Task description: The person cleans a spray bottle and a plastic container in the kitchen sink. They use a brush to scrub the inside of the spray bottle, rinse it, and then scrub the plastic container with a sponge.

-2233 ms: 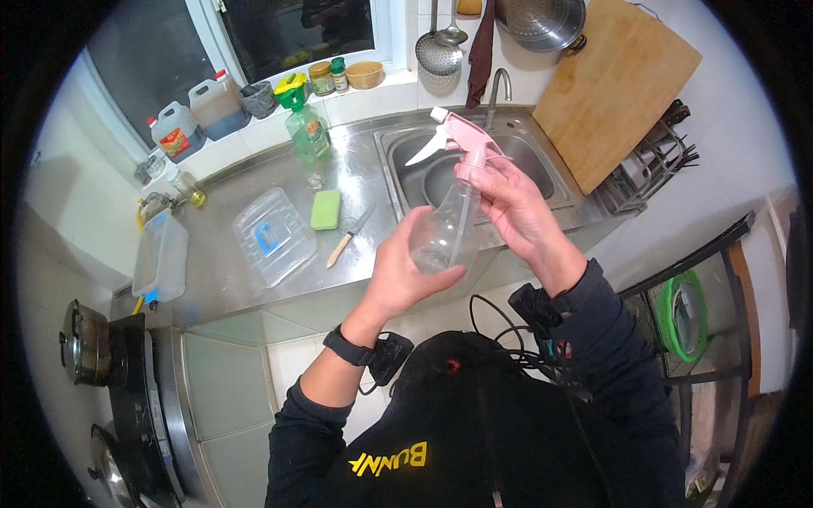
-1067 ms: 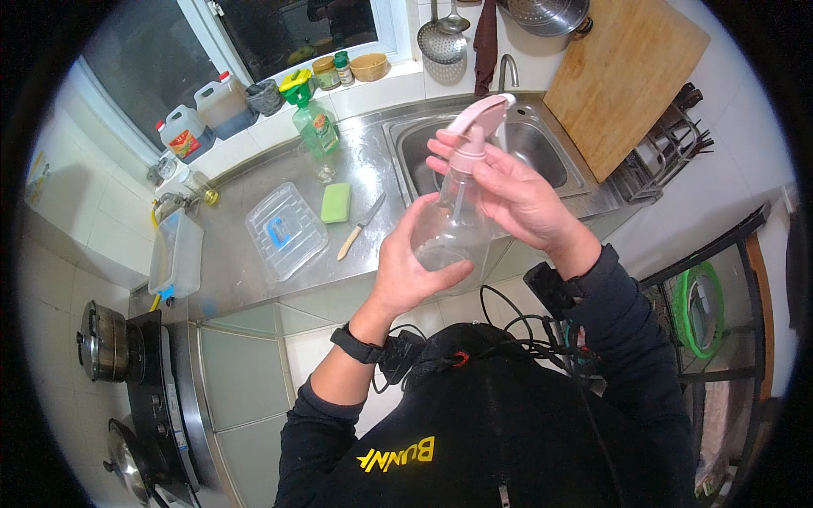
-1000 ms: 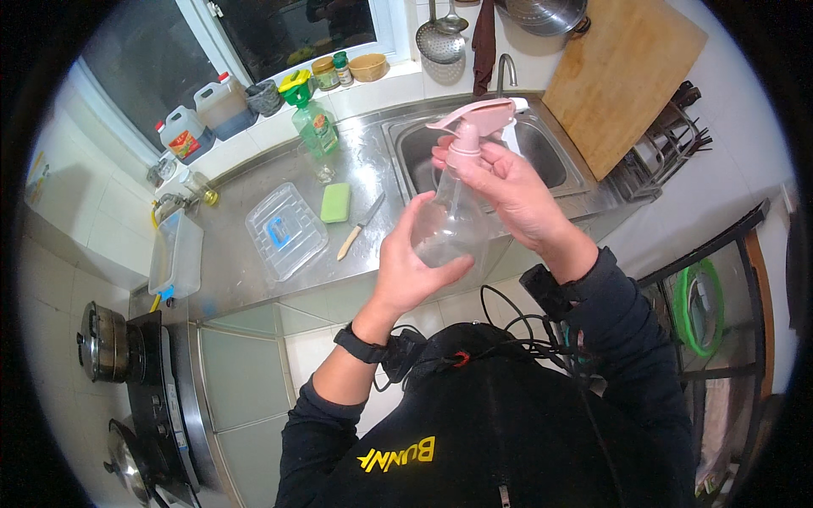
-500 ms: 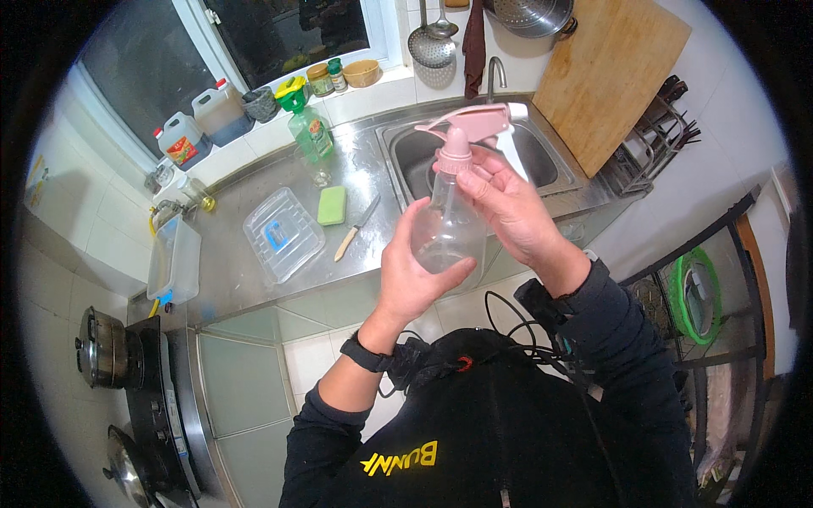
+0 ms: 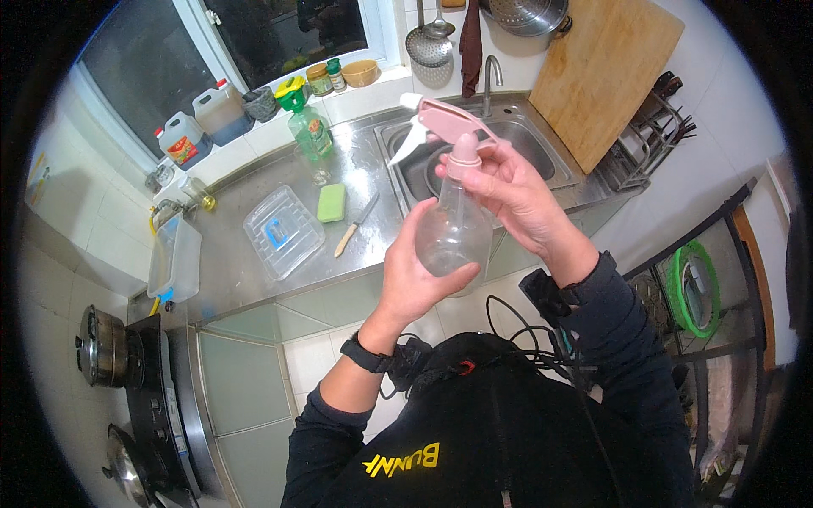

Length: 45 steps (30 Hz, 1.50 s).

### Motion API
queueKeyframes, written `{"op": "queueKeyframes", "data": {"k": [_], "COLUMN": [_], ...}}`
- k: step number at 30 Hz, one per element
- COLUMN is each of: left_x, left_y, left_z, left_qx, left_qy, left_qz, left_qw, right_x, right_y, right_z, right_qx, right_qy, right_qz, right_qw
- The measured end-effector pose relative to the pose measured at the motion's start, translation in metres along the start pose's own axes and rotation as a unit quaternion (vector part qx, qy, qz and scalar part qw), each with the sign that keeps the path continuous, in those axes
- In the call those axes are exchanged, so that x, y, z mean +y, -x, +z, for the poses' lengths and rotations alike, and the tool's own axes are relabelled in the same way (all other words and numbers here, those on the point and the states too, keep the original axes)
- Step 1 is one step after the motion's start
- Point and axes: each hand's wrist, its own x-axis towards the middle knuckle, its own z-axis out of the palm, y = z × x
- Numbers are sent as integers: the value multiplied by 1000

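A clear spray bottle is held upright in front of me, near the counter's front edge. My left hand is wrapped around its round body. At the bottle's neck, the fingers of my right hand pinch the pink collar. The pink spray head sits on top, with its white nozzle and trigger toward the left. My fingers partly cover the collar, so I cannot tell how tightly it is screwed on. The lower part of the bottle shows little or no liquid.
Behind the bottle is the steel sink with its faucet. To the left on the counter lie a knife, a green sponge and a clear plastic lid. A green bottle stands near the window sill.
The spray head has turned on the bottle: its white trigger pointed right and now points left. My right hand has shifted slightly right, still at the collar. My left hand keeps its grip.
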Motion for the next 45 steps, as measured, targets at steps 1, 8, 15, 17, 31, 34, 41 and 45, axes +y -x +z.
{"op": "queueKeyframes", "data": {"k": [1, 8, 15, 17, 31, 34, 41, 45], "left_x": [-2, -11, -5, -5, -17, -16, -9, -14], "left_y": [1, -4, -12, -13, -51, -68, -107, -118], "left_z": [1, 8, 16, 19, 75, 86, 128, 140], "left_qx": [-13, -97, -123, -125, -70, -106, -115, -37], "left_qy": [15, 173, 240, 229, 69, 76, -20, -124], "left_qz": [-14, -61, -105, -101, -98, -81, -23, 33], "left_qw": [1000, 978, 957, 960, 990, 988, 993, 991], "right_x": [1, -3, -6, -2, -2, -11, -20, -5], "right_y": [1, 7, 0, -3, -4, 2, 1, -7], "right_z": [-1, -15, -26, -28, -76, -101, -174, -205], "right_qx": [16, -82, -32, -17, 78, 26, -62, -40], "right_qy": [29, -62, -14, -18, 21, -46, -92, -92], "right_qz": [10, 53, 64, 68, 30, -15, -42, -72], "right_qw": [999, 993, 997, 997, 996, 998, 993, 992]}}
